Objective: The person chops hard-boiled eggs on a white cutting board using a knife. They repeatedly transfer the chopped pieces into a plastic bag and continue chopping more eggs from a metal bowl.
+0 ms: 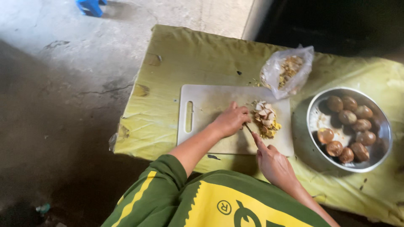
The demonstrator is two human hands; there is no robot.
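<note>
A white cutting board point(210, 105) lies on a table covered with a yellow-green cloth point(185, 54). On the board's right part sits a small heap of chopped egg pieces point(265, 120), white, brown and yellow. My left hand point(231, 120) rests on the board with its fingers against the left side of the heap. My right hand point(273, 164) is at the board's near edge and grips a knife point(249, 128), whose thin blade points up toward the heap.
A metal bowl point(381, 122) with several brown peeled eggs stands at the right. A clear plastic bag point(288, 69) of scraps lies behind the board. Bare concrete floor lies to the left, with a blue stool point(90, 6) far off.
</note>
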